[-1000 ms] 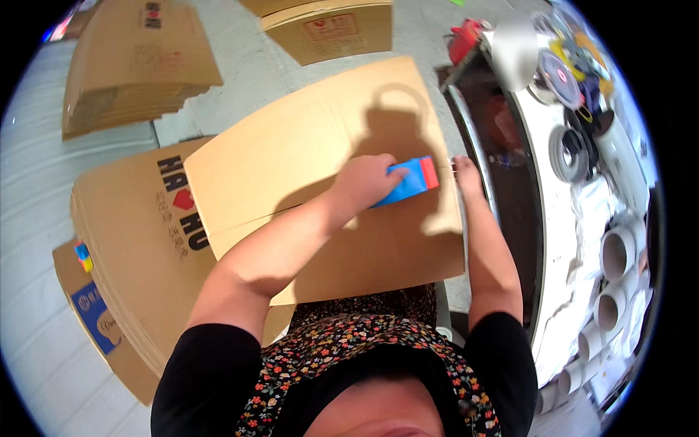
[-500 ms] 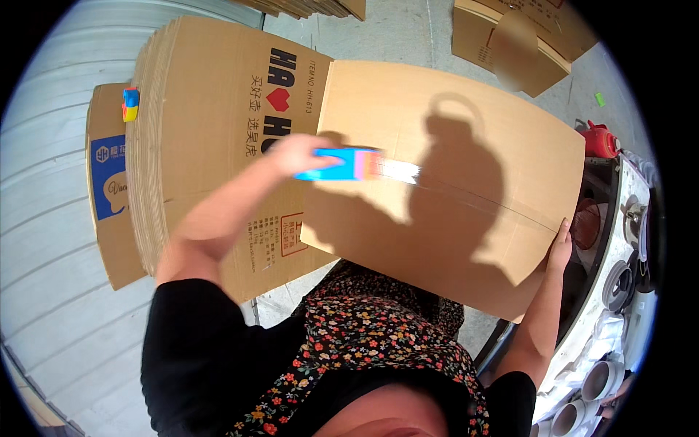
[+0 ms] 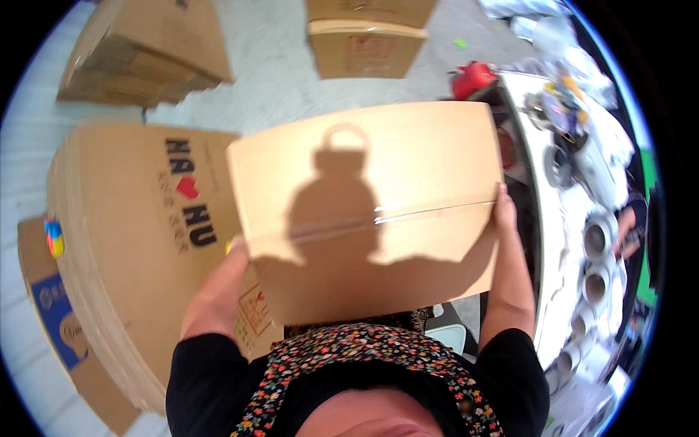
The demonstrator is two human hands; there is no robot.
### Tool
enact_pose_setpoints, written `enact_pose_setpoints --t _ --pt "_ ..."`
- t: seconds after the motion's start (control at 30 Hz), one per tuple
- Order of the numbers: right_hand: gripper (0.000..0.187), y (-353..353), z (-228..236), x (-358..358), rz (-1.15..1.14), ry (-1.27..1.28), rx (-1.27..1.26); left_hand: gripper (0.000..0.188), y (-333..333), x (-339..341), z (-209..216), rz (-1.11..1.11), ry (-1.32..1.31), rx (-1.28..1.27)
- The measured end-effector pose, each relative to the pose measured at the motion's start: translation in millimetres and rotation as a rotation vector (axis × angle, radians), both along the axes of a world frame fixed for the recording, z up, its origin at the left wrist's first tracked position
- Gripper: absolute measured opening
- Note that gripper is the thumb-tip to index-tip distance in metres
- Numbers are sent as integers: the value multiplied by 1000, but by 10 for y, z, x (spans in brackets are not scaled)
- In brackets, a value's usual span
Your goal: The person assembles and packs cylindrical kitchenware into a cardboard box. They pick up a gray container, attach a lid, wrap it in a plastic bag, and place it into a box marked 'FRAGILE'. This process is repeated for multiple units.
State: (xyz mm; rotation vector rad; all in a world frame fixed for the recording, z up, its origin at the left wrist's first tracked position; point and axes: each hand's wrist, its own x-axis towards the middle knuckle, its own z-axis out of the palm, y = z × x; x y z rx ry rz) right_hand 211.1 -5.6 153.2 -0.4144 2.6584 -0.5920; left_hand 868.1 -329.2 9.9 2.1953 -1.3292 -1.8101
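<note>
A cardboard box is in front of me, its plain brown face up, with shiny clear tape along the middle seam. My left hand grips its left edge; the fingers are partly hidden. A small yellow bit shows beside that hand, too little to name. On the opposite edge, my right hand is closed round the side of the box. My shadow falls across the cardboard. To the left lies a thick stack of flat printed cartons, partly behind the box.
A small blue, red and yellow object sits at the stack's left edge. More cartons stand ahead, others far left. On the right, a white-topped bench holds several cylinders and plastic bags. A red container stands near its far end.
My left hand has gone from the blue tape dispenser over the seam to the box's left edge. The box has turned and moved left in view. The dispenser no longer shows plainly.
</note>
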Motion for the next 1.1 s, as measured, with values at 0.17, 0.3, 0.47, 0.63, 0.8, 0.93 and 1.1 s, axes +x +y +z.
enact_pose_setpoints --t 0.17,0.3,0.47,0.63,0.8,0.93,1.1 --pt "50 -39 872 754 -273 95 -391 41 122 746 450 245 69 105" --pt "43 90 1269 658 -215 139 -808 41 385 706 1113 174 67 -2" --pt "46 1016 682 591 -358 124 -1060 43 965 -271 1669 -72 158 -66" --pt "47 2584 -434 1428 -330 -165 -92 45 1855 -1588 1849 -328 282 -61" --pt "46 4118 -667 2854 89 -655 284 48 2383 -2558 2365 -579 346 -146" --pt "49 4874 -718 3477 -49 -865 285 50 2573 -3459 3022 -943 453 -483" --pt "45 5215 -246 2851 -467 -661 108 59 3395 -5028 3598 -1197 756 -324"
